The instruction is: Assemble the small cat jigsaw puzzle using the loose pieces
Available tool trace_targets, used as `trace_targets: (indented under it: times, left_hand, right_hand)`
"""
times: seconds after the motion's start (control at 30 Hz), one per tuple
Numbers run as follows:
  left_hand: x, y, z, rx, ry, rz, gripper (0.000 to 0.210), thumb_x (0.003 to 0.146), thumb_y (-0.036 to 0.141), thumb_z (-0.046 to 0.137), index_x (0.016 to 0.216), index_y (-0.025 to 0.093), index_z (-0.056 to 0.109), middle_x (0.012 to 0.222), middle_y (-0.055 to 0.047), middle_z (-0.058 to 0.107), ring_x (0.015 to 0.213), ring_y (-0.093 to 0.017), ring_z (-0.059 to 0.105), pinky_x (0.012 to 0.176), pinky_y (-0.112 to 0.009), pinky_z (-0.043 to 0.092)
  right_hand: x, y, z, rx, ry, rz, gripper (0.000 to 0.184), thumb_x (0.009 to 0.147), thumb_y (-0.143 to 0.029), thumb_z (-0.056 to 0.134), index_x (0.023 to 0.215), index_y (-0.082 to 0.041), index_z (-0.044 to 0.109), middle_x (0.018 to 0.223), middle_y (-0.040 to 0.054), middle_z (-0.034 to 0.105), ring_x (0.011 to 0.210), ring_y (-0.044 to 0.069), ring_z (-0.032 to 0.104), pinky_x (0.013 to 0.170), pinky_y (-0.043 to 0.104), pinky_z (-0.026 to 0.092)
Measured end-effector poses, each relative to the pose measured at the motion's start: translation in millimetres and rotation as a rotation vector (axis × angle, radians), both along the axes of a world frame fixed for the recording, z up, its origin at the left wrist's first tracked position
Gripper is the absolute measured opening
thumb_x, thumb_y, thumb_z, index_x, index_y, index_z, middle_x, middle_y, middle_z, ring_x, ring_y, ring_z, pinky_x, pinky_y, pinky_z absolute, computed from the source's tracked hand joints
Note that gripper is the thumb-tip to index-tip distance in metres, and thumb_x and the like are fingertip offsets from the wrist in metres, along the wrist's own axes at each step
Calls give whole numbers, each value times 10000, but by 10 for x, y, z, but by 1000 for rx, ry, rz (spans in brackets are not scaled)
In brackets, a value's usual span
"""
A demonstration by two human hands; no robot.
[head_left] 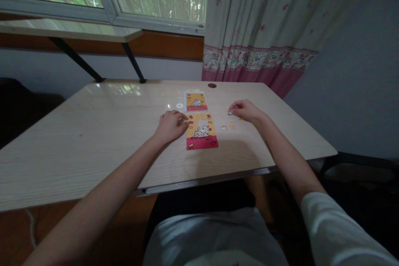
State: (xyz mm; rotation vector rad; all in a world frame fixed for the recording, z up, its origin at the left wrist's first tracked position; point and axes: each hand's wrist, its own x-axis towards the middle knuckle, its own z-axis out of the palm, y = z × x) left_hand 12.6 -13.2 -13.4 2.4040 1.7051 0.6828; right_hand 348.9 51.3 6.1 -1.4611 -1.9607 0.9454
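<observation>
A jigsaw puzzle (pixel 202 141), yellow above and red below with a white cartoon animal, lies flat on the desk with a gap in its upper middle. My left hand (pixel 172 126) rests at its left edge, fingertips touching the border and holding nothing. To the right, my right hand (pixel 245 110) pinches a small puzzle piece (pixel 230 112) between thumb and fingers, just at the desk surface. Between that hand and the puzzle lie a white loose piece (pixel 223 128) and a yellow loose piece (pixel 232 126). Behind the puzzle is a smaller picture card (pixel 196 102) with a matching design.
The pale wooden desk (pixel 102 133) has a round cable hole (pixel 212 86) near its back edge. A raised shelf (pixel 93 31) on black supports stands at the back left. A curtain (pixel 249 29) hangs behind the desk, and a dark chair (pixel 358 166) is at the right.
</observation>
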Motion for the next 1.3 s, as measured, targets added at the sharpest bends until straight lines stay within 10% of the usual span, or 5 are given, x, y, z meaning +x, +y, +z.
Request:
trace_targets:
  times: [0.53,0.9,1.3]
  left_hand:
    - [273,-128,91,-131,-476,-217,162,760,305,643,746,175,738,667,-31,621,701,-180,558,682,-315,436]
    - [286,1,-43,-307,-935,-87,119,694,275,639,677,171,693,694,-28,664,703,-178,597,753,-359,495]
    - [163,-21,30,-236,-736,-103,225,771,361,638,848,179,745,861,-67,738,782,-197,631,763,-353,501]
  right_hand:
    - [-1036,-448,-93,-45,390,313,236,698,-314,762,861,-170,671,684,-8,652,614,115,586,586,249,477]
    - [-950,-560,-18,728,-61,307,187,861,-343,671,989,-210,702,937,75,683,892,210,596,819,355,436]
    - [-886,-587,-14,788,-131,243,161,883,-341,634,977,-225,693,940,65,669,906,213,584,837,359,397]
